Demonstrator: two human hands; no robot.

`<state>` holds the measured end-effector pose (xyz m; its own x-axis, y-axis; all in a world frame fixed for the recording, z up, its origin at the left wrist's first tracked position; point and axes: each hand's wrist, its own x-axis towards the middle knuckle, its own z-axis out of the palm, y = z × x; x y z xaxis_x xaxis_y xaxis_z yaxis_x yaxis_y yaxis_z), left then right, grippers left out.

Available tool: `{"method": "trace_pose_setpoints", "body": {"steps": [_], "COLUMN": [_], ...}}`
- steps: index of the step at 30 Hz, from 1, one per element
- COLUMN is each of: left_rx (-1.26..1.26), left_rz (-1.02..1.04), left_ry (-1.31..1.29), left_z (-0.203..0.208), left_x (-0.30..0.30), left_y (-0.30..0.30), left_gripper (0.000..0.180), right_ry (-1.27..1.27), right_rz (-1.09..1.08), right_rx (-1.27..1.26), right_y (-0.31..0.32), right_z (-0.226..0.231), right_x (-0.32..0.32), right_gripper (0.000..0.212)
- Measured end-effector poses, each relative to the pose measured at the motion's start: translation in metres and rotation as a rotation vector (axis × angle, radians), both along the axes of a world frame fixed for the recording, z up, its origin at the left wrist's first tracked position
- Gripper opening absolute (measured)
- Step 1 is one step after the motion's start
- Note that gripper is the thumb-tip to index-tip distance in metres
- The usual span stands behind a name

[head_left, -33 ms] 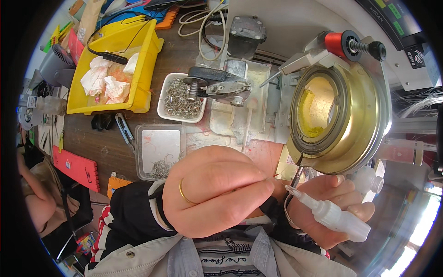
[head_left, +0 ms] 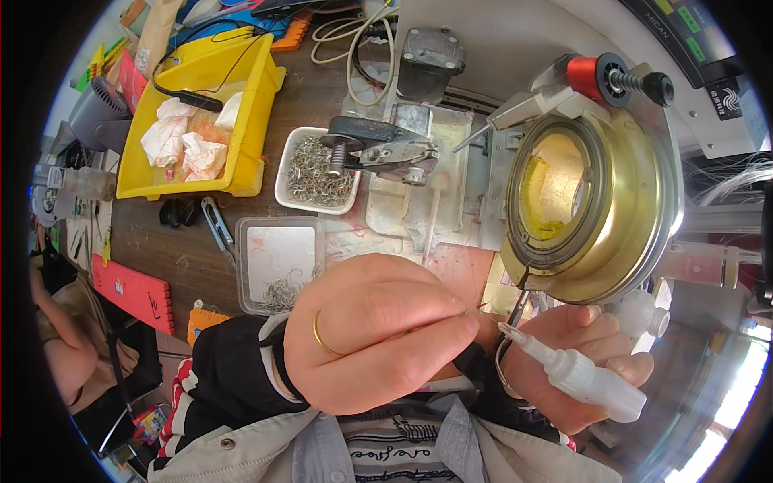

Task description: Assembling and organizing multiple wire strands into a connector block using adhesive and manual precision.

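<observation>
Pinching with the left hand (head_left: 370, 334), the person brings thumb and forefinger tips together just beside the nozzle of a white dropper bottle (head_left: 592, 382). A short bit of red thread (head_left: 481, 306) shows near those tips; whether anything is clamped between them is too small to tell. The bottle lies across the right hand (head_left: 576, 342), which is palm up with fingers curled around it, its nozzle tilted up toward the left hand. No change shows from the earlier picture: both hands and the bottle stay put, so the pose seems a steady one. A thin metal rod (head_left: 520, 306) stands between the right hand and a large brass ring (head_left: 640, 217), with a red spool (head_left: 594, 79) above it.

On the brown desk (head_left: 169, 249), a yellow bin (head_left: 259, 153) holding crumpled white paper (head_left: 203, 157) sits toward the far left corner. Right of it stands a white dish (head_left: 314, 208) full of small metal hooks (head_left: 310, 173). A clear tray (head_left: 282, 245) nearer the front edge has a few more at its near right corner. A box cutter (head_left: 215, 225) lies between bin and tray, and a red board (head_left: 133, 294) at the left edge. Beyond the desk, another person's arm (head_left: 66, 342) shows at left.
</observation>
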<state>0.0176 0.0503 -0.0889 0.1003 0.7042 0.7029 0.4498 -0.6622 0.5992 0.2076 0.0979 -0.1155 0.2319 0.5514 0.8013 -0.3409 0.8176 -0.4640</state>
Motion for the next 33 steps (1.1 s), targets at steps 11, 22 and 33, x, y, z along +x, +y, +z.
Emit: {"method": "trace_pose_setpoints", "body": {"steps": [11, 22, 33], "left_rx": [-0.019, -0.024, 0.086], "left_rz": [0.003, 0.001, 0.132], "left_ry": [0.013, 0.001, 0.071], "left_z": [0.002, 0.0, -0.012], "left_x": [0.0, -0.002, 0.008], "left_y": [0.001, 0.001, 0.009], "left_gripper": [0.029, 0.03, 0.036], "right_ry": [-0.023, 0.01, -0.099], "right_rz": [0.03, 0.035, 0.083], "right_rx": [0.005, 0.023, -0.14], "right_y": [0.002, 0.005, -0.001], "right_z": [0.001, 0.001, 0.016], "right_x": [0.001, -0.004, -0.001], "right_gripper": [0.039, 0.037, 0.021]}}
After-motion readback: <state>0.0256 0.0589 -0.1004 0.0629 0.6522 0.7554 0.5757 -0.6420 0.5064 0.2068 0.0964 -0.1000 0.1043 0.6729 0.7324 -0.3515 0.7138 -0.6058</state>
